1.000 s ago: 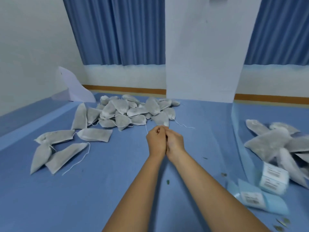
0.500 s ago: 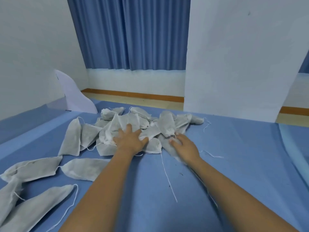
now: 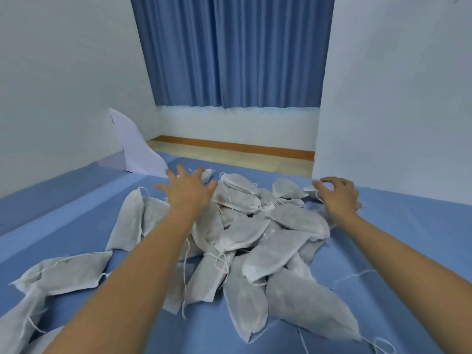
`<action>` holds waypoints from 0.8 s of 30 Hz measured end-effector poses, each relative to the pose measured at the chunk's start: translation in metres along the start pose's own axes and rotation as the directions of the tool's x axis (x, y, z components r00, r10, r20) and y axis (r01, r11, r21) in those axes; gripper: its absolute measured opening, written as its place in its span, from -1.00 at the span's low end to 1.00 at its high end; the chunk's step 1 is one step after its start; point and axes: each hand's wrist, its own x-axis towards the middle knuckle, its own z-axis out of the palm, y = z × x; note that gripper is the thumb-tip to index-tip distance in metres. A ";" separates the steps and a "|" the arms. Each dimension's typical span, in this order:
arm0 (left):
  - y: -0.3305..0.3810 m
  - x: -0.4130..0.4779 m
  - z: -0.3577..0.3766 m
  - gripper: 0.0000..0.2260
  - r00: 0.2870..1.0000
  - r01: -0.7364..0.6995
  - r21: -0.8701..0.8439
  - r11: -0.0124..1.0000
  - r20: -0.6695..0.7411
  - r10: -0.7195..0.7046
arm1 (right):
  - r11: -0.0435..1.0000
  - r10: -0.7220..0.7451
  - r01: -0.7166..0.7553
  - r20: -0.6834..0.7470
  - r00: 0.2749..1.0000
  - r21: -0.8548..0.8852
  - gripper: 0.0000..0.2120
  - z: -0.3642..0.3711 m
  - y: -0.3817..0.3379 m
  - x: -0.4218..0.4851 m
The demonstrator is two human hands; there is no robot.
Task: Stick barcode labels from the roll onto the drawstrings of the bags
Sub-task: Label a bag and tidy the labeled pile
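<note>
Both arms reach out over a heap of grey-white bags [image 3: 258,233] piled on the blue desk [image 3: 398,241]. The left hand [image 3: 187,191] hovers above the far left side of the heap with its fingers [image 3: 181,171] spread wide, palm down, gripping nothing. The right hand [image 3: 338,194] is at the far right edge of the heap, close to the white wall panel [image 3: 398,98]; its fingers [image 3: 329,180] are curled in, thumb and forefinger brought together, and a thin white string [image 3: 317,194] hangs just below them, though I cannot tell for sure that they are pinching it. The bags lie across one another in no order, flat and pointed at one end, with loose strings trailing out between them and onto the desk. More bags lie apart from the heap toward the near left: one [image 3: 63,273] lies flat beside the left forearm, and others run off the lower left corner. A large bag [image 3: 309,312] lies nearest at the front of the heap, its string looping at the lower right. A white curved sheet [image 3: 135,152] stands in the far left corner of the desk, and blue curtains [image 3: 235,49] hang behind. No labels or roll can be seen from this angle.
</note>
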 end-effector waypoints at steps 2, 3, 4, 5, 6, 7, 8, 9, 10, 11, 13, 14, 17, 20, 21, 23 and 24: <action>-0.015 0.023 0.024 -0.47 0.981 0.058 -0.052 0.997 0.191 -0.047 | 0.997 0.032 -0.017 0.208 0.978 -0.077 -0.41 0.022 0.016 0.027; -0.019 0.030 0.036 -0.46 0.963 0.083 -0.150 0.985 0.266 -0.041 | 0.995 0.002 0.028 0.290 0.957 -0.098 -0.35 0.032 0.019 0.037; -0.021 0.034 0.047 -0.46 0.950 0.103 -0.265 0.959 0.311 -0.016 | 0.993 -0.038 0.077 0.360 0.932 -0.093 -0.32 0.042 0.020 0.043; -0.020 0.035 0.055 -0.46 0.947 0.110 -0.362 0.925 0.322 0.013 | 0.990 -0.074 0.118 0.425 0.902 -0.079 -0.30 0.050 0.019 0.046; -0.018 0.034 0.061 -0.47 0.950 0.097 -0.421 0.902 0.308 0.041 | 0.986 -0.112 0.157 0.481 0.870 -0.054 -0.30 0.057 0.014 0.045; -0.014 0.031 0.065 -0.46 0.956 0.078 -0.449 0.890 0.288 0.061 | 0.981 -0.152 0.193 0.522 0.839 -0.025 -0.31 0.063 0.009 0.040; -0.010 0.028 0.066 -0.46 0.960 0.055 -0.462 0.885 0.269 0.081 | 0.974 -0.194 0.228 0.554 0.809 0.008 -0.34 0.068 0.002 0.032; -0.005 0.022 0.066 -0.47 0.961 0.030 -0.468 0.883 0.257 0.104 | 0.964 -0.234 0.263 0.583 0.778 0.037 -0.37 0.073 -0.004 0.021; -0.001 0.014 0.065 -0.49 0.958 0.005 -0.473 0.881 0.254 0.131 | 0.954 -0.269 0.295 0.608 0.747 0.060 -0.39 0.076 -0.009 0.009; 0.003 0.005 0.063 -0.52 0.955 -0.017 -0.485 0.874 0.252 0.159 | 0.947 -0.291 0.310 0.622 0.727 0.080 -0.41 0.075 -0.013 -0.004; 0.008 -0.018 0.059 -0.55 0.955 -0.037 -0.541 0.840 0.229 0.189 | 0.944 -0.311 0.305 0.632 0.710 0.122 -0.45 0.066 -0.014 -0.029; 0.009 -0.032 0.056 -0.56 0.957 -0.043 -0.571 0.820 0.213 0.198 | 0.943 -0.320 0.302 0.633 0.705 0.141 -0.47 0.057 -0.011 -0.042; 0.006 -0.074 0.048 -0.58 0.953 -0.079 -0.611 0.788 0.184 0.239 | 0.942 -0.333 0.275 0.632 0.700 0.192 -0.51 0.027 0.002 -0.079; 0.006 -0.122 0.033 -0.63 0.941 -0.091 -0.622 0.778 0.203 0.272 | 0.943 -0.332 0.257 0.623 0.708 0.211 -0.52 -0.004 0.014 -0.115; 0.007 -0.137 0.027 -0.63 0.937 -0.095 -0.621 0.778 0.208 0.280 | 0.943 -0.331 0.255 0.620 0.711 0.212 -0.52 -0.013 0.017 -0.126; 0.007 -0.166 0.016 -0.64 0.933 -0.101 -0.613 0.783 0.215 0.289 | 0.946 -0.325 0.248 0.625 0.710 0.211 -0.51 -0.032 0.020 -0.147; 0.006 -0.179 0.012 -0.65 0.932 -0.110 -0.603 0.790 0.214 0.292 | 0.947 -0.322 0.244 0.631 0.706 0.210 -0.51 -0.040 0.022 -0.156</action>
